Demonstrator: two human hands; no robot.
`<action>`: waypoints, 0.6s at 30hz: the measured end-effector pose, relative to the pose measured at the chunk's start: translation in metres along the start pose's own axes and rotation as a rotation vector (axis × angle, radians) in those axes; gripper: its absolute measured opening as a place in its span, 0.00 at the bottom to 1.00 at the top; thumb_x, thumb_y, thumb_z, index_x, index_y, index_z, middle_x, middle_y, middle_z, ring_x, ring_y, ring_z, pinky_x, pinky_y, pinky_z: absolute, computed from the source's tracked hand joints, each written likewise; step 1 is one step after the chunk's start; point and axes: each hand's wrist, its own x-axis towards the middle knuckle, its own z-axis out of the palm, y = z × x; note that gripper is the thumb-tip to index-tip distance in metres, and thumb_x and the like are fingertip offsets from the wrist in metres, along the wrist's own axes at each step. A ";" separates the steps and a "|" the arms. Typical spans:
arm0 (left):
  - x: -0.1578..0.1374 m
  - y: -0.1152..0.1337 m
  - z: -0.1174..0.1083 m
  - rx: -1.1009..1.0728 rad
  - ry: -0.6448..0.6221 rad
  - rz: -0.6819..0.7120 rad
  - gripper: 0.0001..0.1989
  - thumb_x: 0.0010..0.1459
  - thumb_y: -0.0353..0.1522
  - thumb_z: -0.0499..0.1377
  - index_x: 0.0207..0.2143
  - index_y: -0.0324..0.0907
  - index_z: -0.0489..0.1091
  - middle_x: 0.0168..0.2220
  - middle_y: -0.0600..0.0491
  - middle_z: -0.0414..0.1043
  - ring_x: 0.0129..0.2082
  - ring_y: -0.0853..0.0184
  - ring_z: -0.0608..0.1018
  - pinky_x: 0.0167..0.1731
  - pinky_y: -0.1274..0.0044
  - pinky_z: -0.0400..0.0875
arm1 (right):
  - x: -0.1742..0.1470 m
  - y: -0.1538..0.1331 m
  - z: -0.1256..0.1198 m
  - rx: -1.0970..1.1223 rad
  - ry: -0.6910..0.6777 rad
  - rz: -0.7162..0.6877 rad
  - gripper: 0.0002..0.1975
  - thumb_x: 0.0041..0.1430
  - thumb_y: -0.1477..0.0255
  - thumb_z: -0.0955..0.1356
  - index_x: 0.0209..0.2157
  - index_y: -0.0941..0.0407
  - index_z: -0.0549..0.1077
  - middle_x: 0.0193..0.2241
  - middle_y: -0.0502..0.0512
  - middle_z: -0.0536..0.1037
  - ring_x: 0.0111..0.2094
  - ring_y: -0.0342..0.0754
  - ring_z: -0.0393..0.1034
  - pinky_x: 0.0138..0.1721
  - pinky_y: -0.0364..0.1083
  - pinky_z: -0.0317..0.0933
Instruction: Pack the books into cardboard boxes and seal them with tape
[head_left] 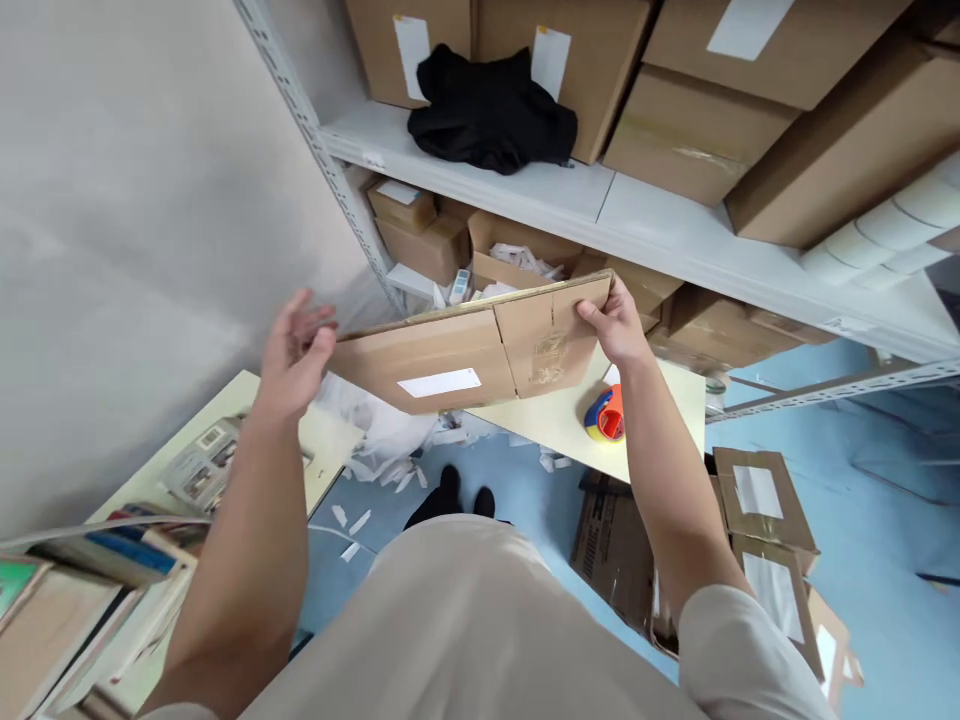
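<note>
A flattened cardboard box [450, 355] with a white label strip hangs in the air in front of me, above the pale table. My right hand [615, 322] grips its upper right corner, thumb on the near face and fingers behind. Close to the left end of the box is my left hand [296, 355], its fingers apart and curled loosely, holding nothing; whether it touches the cardboard edge I cannot tell. An orange, blue and yellow tape dispenser [606, 414] lies on the table [675, 400] below my right wrist.
Metal shelving [600, 205] ahead bears cardboard boxes, a black cloth [495, 110] and white rolls [885, 235]. Books [82, 620] are stacked on the left. Paper scraps [375, 465] litter the blue floor. Labelled cartons [765, 510] are piled at the right.
</note>
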 end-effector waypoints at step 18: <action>0.105 0.019 0.103 0.655 -0.828 -0.306 0.09 0.52 0.37 0.60 0.34 0.46 0.78 0.36 0.57 0.79 0.35 0.63 0.77 0.34 0.77 0.69 | -0.004 0.049 -0.075 -0.149 0.250 0.151 0.26 0.40 0.53 0.76 0.38 0.51 0.68 0.39 0.52 0.77 0.42 0.52 0.72 0.46 0.54 0.66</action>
